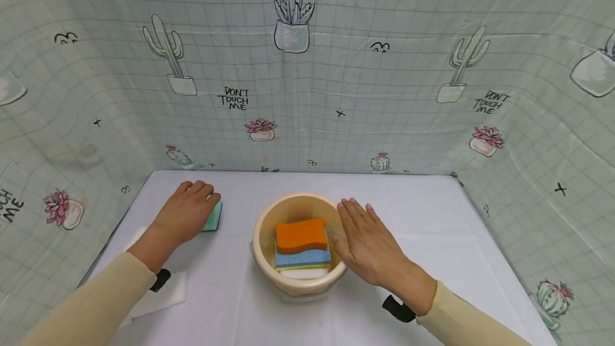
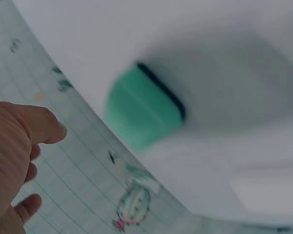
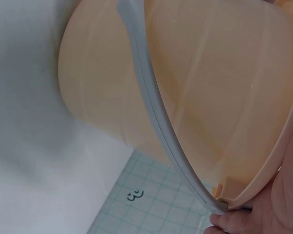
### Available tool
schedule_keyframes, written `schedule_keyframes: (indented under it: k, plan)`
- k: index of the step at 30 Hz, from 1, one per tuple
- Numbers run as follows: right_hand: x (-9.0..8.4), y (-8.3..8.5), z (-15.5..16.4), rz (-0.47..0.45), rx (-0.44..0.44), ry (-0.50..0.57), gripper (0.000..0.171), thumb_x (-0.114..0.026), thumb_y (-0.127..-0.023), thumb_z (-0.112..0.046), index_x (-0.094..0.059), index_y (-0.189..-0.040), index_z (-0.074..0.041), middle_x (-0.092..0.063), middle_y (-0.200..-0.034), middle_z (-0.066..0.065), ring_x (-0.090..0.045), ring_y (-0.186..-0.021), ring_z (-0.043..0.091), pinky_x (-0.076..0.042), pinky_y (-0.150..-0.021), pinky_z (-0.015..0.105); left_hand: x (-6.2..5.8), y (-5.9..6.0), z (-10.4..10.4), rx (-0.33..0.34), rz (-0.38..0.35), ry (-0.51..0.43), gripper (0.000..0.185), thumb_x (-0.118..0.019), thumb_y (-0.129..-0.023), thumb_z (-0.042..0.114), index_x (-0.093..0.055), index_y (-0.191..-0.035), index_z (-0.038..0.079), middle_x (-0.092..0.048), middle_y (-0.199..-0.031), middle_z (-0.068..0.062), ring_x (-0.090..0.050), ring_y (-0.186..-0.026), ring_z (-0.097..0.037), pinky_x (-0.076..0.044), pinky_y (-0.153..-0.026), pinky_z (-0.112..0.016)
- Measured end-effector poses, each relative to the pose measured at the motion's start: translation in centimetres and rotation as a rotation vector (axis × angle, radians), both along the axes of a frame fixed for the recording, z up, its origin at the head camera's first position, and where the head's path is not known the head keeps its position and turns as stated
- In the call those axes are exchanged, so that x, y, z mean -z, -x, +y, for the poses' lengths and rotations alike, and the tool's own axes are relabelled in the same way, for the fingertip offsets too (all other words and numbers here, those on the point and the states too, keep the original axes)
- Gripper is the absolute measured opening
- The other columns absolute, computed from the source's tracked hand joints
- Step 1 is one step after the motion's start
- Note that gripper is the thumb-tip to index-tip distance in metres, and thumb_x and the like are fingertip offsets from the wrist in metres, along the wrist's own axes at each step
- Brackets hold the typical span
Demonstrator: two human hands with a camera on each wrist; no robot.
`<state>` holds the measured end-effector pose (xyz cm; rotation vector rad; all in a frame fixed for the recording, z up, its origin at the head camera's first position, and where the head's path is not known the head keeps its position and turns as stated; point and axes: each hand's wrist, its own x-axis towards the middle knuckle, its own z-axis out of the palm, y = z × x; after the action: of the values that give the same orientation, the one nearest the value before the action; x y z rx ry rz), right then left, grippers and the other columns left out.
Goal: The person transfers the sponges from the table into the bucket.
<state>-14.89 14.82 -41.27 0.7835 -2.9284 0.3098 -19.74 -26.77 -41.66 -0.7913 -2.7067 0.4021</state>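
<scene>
My left hand (image 1: 187, 210) hovers over a green sponge (image 1: 213, 218) with a dark scouring side, at the left of the table. In the left wrist view, the loosely bent fingers (image 2: 49, 126) are apart from the green sponge (image 2: 144, 109), which is slightly blurred. My right hand (image 1: 367, 242), fingers extended, rests against the right rim of a peach bucket (image 1: 261, 260). Inside the bucket lie an orange wavy sponge (image 1: 301, 236) and, under it, a blue sponge (image 1: 304, 259) with a yellow edge. The right wrist view shows the bucket's grey handle (image 3: 154, 97) hanging down its side.
A white sheet or cloth (image 1: 165, 295) lies on the white table (image 1: 226, 308), below the left forearm. A curtain (image 1: 307, 84) printed with cacti surrounds the table at the back and sides.
</scene>
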Motion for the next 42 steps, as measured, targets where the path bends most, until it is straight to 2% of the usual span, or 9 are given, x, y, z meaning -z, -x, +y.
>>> schedule_keyframes:
  k: [4,8,13,17,24,30,35,38,42]
  plan:
    - [0.0,0.0,0.1,0.005,-0.004,-0.008,0.069,-0.044,-0.110,-0.041,-0.036,-0.161,0.005,-0.034,-0.169,0.022,-0.030,-0.159,0.037,-0.019,-0.131,0.057,-0.1,1.0,-1.9,0.051,-0.026,0.111,0.045,-0.086,-0.082,-0.003,-0.067,-0.122,0.005,-0.065,-0.124,-0.015,-0.060,-0.119,-0.034,-0.052,-0.103,-0.052]
    - [-0.1,0.0,0.3,0.004,0.001,-0.010,0.069,-0.044,-0.110,-0.041,-0.036,-0.161,0.004,-0.034,-0.169,0.022,-0.030,-0.159,0.037,-0.019,-0.131,0.057,0.3,2.2,-2.5,0.079,-0.078,0.205,0.060,-0.089,-0.078,-0.002,-0.063,-0.131,0.008,-0.063,-0.133,-0.016,-0.058,-0.127,-0.035,-0.048,-0.111,-0.053]
    - [0.0,0.1,0.3,0.003,0.007,-0.008,0.069,-0.046,-0.110,-0.040,-0.035,-0.162,0.003,-0.035,-0.169,0.021,-0.030,-0.160,0.036,-0.019,-0.131,0.057,1.4,3.4,-2.5,0.065,-0.148,0.307,0.069,-0.090,-0.079,0.002,-0.061,-0.140,0.015,-0.061,-0.139,-0.013,-0.055,-0.133,-0.033,-0.044,-0.117,-0.053]
    - [0.0,0.0,0.1,-0.014,0.005,0.001,0.068,-0.046,-0.110,-0.040,-0.035,-0.162,0.003,-0.034,-0.170,0.020,-0.029,-0.160,0.035,-0.020,-0.131,0.056,2.5,4.0,-2.6,0.034,-0.170,0.363,0.072,-0.092,-0.079,0.006,-0.060,-0.142,0.020,-0.060,-0.138,-0.012,-0.055,-0.132,-0.032,-0.044,-0.116,-0.053]
    - [-0.1,-0.2,-0.1,-0.034,-0.003,-0.003,0.068,-0.043,-0.110,-0.041,-0.034,-0.162,0.003,-0.033,-0.170,0.019,-0.028,-0.161,0.035,-0.020,-0.131,0.056,3.3,4.7,-3.0,-0.011,-0.202,0.354,0.072,-0.091,-0.079,0.003,-0.062,-0.141,0.025,-0.059,-0.143,-0.013,-0.053,-0.135,-0.035,-0.042,-0.117,-0.056]
    - [-0.1,-0.2,0.1,-0.027,0.002,-0.008,0.069,-0.042,-0.110,-0.041,-0.034,-0.162,0.003,-0.033,-0.170,0.020,-0.028,-0.160,0.035,-0.020,-0.131,0.056,3.0,5.0,-3.1,-0.012,-0.214,0.383,0.067,-0.087,-0.082,0.000,-0.062,-0.141,0.021,-0.057,-0.152,-0.013,-0.050,-0.143,-0.037,-0.040,-0.120,-0.056]
    - [-0.1,-0.2,0.1,-0.025,0.005,0.000,0.069,-0.043,-0.110,-0.041,-0.034,-0.163,0.003,-0.033,-0.170,0.020,-0.028,-0.161,0.035,-0.020,-0.131,0.055,3.4,4.8,-4.0,-0.013,-0.192,0.415,0.067,-0.088,-0.081,0.002,-0.059,-0.140,0.018,-0.055,-0.153,-0.012,-0.049,-0.144,-0.037,-0.041,-0.118,-0.055]
    - [0.0,-0.2,0.1,-0.018,0.000,0.003,0.069,-0.043,-0.110,-0.041,-0.034,-0.162,0.003,-0.034,-0.170,0.020,-0.029,-0.160,0.035,-0.021,-0.131,0.056,3.5,4.7,-4.7,-0.006,-0.161,0.377,0.055,-0.083,-0.086,0.000,-0.060,-0.134,0.012,-0.058,-0.148,-0.013,-0.050,-0.142,-0.038,-0.041,-0.118,-0.055]
    - [0.0,-0.3,0.2,-0.014,0.002,0.001,0.069,-0.043,-0.110,-0.041,-0.034,-0.162,0.003,-0.034,-0.169,0.020,-0.029,-0.160,0.036,-0.021,-0.131,0.056,3.0,4.8,-5.3,-0.012,-0.124,0.286,0.049,-0.084,-0.086,0.010,-0.059,-0.127,0.004,-0.063,-0.137,-0.015,-0.054,-0.134,-0.037,-0.044,-0.114,-0.054]
